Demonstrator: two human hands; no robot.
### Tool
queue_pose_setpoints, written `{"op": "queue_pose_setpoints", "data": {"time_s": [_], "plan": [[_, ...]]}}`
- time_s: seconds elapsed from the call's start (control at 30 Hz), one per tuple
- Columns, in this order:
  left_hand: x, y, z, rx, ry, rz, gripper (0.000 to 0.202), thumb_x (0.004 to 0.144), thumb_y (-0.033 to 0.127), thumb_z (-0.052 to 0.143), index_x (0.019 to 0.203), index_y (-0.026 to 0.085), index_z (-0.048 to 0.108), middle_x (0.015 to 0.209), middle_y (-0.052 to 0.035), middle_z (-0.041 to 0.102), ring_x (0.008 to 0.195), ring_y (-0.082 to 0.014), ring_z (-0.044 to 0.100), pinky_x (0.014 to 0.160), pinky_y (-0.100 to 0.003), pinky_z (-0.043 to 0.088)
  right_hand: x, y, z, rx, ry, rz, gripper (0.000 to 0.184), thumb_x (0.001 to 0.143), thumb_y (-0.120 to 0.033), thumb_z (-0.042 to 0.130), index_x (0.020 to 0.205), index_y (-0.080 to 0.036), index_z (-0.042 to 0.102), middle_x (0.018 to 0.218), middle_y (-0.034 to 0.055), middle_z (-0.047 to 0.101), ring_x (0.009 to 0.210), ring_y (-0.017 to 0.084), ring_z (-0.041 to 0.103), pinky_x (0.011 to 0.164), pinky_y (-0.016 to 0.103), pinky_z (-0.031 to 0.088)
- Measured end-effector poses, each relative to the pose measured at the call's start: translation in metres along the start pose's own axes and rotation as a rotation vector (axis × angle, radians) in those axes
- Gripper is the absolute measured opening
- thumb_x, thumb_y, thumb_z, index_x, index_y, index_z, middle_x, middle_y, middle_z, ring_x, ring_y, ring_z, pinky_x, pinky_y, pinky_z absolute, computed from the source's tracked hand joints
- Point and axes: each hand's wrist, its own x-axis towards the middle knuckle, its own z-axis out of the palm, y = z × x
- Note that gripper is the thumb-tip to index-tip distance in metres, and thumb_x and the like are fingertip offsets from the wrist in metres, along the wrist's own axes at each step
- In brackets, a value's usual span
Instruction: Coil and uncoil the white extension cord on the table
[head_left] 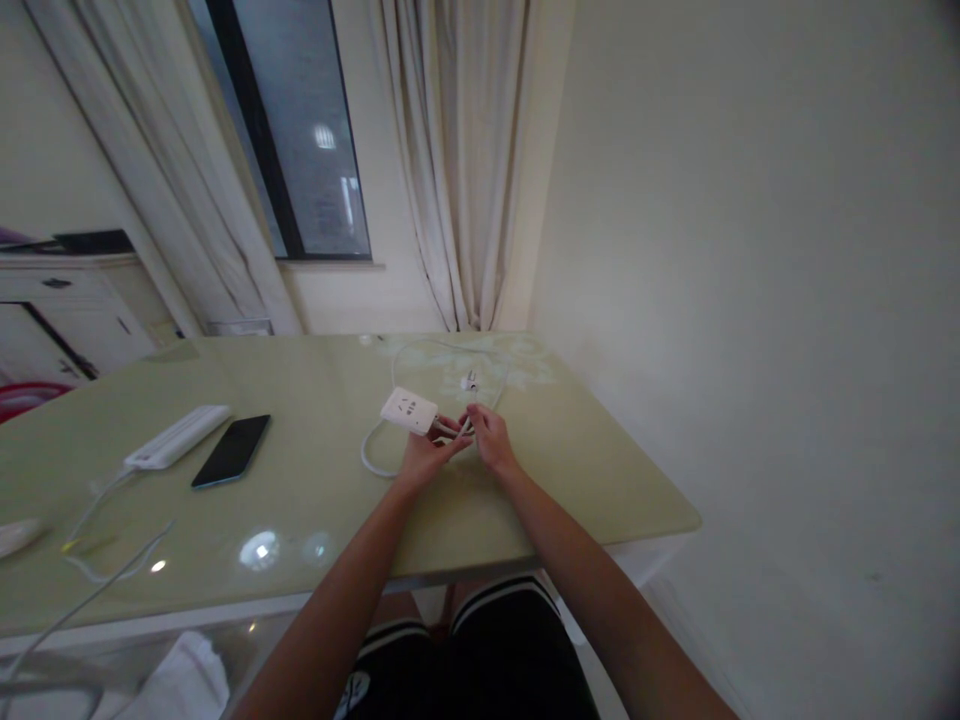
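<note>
A small white power strip point(409, 410) with its sockets facing up is held just above the table, its cord end at my left hand point(429, 455). The fingers of that hand are closed around the white cord point(448, 430) beside the strip. My right hand point(489, 435) pinches the same cord close by, and the two hands nearly touch. Above the right fingertips the white plug point(469, 381) sticks up, prongs showing. A loop of the cord hangs to the left of the strip, and more of it lies on the table behind.
The pale green glass-topped table point(600, 480) meets a wall point(750, 300) on the right. To the left lie a black phone point(232, 452) and a longer white power strip point(180, 437) with its cord. White cloth point(184, 675) lies below the table's front edge.
</note>
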Motion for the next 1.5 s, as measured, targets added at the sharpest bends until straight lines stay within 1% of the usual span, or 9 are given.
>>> {"op": "queue_pose_setpoints", "data": {"time_s": [0.13, 0.33, 0.5, 0.77, 0.9, 1.03, 1.23, 1.4, 1.5], "plan": [[-0.001, 0.006, 0.003, 0.061, 0.052, -0.020, 0.046, 0.061, 0.048, 0.090, 0.081, 0.016, 0.064, 0.071, -0.0046, 0.070, 0.056, -0.0134, 0.062, 0.048, -0.023, 0.046, 0.001, 0.001, 0.000, 0.042, 0.037, -0.053, 0.062, 0.099, -0.067, 0.033, 0.082, -0.018, 0.067, 0.079, 0.0053, 0.066, 0.075, 0.016, 0.061, 0.075, 0.026, 0.049], [-0.003, 0.012, 0.000, -0.057, 0.088, -0.002, 0.045, 0.065, 0.050, 0.088, 0.081, 0.016, 0.061, 0.067, -0.0040, 0.070, 0.048, -0.0114, 0.056, 0.043, -0.022, 0.044, 0.001, 0.003, 0.001, 0.150, 0.099, -0.034, 0.050, 0.092, -0.056, 0.062, 0.126, -0.020, 0.055, 0.105, 0.0082, 0.070, 0.091, 0.019, 0.066, 0.083, 0.030, 0.052], [-0.003, 0.014, -0.003, -0.281, 0.088, -0.075, 0.047, 0.063, 0.046, 0.089, 0.083, 0.018, 0.057, 0.063, -0.0008, 0.067, 0.044, -0.0099, 0.055, 0.040, -0.019, 0.037, -0.004, -0.002, -0.002, 0.018, -0.091, -0.166, 0.053, 0.097, -0.053, 0.055, 0.142, -0.026, 0.053, 0.140, 0.0099, 0.059, 0.116, 0.022, 0.061, 0.096, 0.035, 0.049], [-0.001, 0.023, -0.016, -0.512, 0.093, -0.121, 0.053, 0.057, 0.046, 0.093, 0.077, 0.017, 0.053, 0.059, 0.0053, 0.060, 0.041, -0.0048, 0.050, 0.036, -0.014, 0.034, -0.005, -0.003, -0.004, -0.106, -0.231, -0.409, 0.077, 0.079, -0.043, 0.079, 0.148, -0.026, 0.050, 0.132, 0.0108, 0.053, 0.115, 0.023, 0.054, 0.101, 0.039, 0.049], [-0.003, 0.024, -0.018, -0.508, 0.015, -0.162, 0.053, 0.056, 0.043, 0.094, 0.078, 0.018, 0.053, 0.061, 0.0057, 0.060, 0.038, -0.0036, 0.046, 0.035, -0.014, 0.034, -0.006, -0.002, -0.002, -0.188, -0.180, -0.485, 0.074, 0.080, -0.025, 0.068, 0.150, -0.026, 0.045, 0.144, 0.0118, 0.045, 0.130, 0.026, 0.047, 0.109, 0.043, 0.045], [-0.004, 0.025, -0.018, -0.543, 0.011, -0.141, 0.054, 0.059, 0.042, 0.093, 0.075, 0.018, 0.048, 0.061, 0.0077, 0.056, 0.038, -0.0023, 0.043, 0.035, -0.014, 0.032, -0.008, -0.004, 0.001, -0.248, -0.081, -0.502, 0.056, 0.077, -0.008, 0.047, 0.130, -0.022, 0.061, 0.122, 0.0088, 0.063, 0.118, 0.024, 0.056, 0.109, 0.044, 0.042], [-0.006, 0.028, -0.023, -0.542, -0.104, -0.189, 0.056, 0.056, 0.041, 0.095, 0.074, 0.017, 0.048, 0.061, 0.0092, 0.050, 0.038, -0.0007, 0.040, 0.035, -0.014, 0.028, -0.012, -0.004, 0.004, -0.346, -0.089, -0.515, 0.085, 0.065, -0.004, 0.042, 0.148, -0.023, 0.046, 0.146, 0.0067, 0.055, 0.133, 0.023, 0.050, 0.113, 0.042, 0.038], [-0.007, 0.025, -0.027, -0.541, -0.189, -0.225, 0.053, 0.060, 0.040, 0.093, 0.076, 0.018, 0.048, 0.059, 0.0093, 0.048, 0.037, -0.0017, 0.040, 0.035, -0.014, 0.029, -0.012, -0.005, 0.003, -0.384, -0.107, -0.512, 0.090, 0.065, -0.004, 0.043, 0.153, -0.024, 0.042, 0.148, 0.0060, 0.054, 0.133, 0.023, 0.050, 0.112, 0.041, 0.037], [-0.007, 0.024, -0.027, -0.530, -0.203, -0.236, 0.051, 0.062, 0.041, 0.092, 0.075, 0.018, 0.048, 0.058, 0.0088, 0.049, 0.036, -0.0021, 0.041, 0.034, -0.014, 0.029, -0.012, -0.004, 0.003, -0.389, -0.106, -0.494, 0.083, 0.066, -0.002, 0.043, 0.146, -0.023, 0.052, 0.136, 0.0063, 0.062, 0.123, 0.022, 0.056, 0.106, 0.039, 0.040]]}}
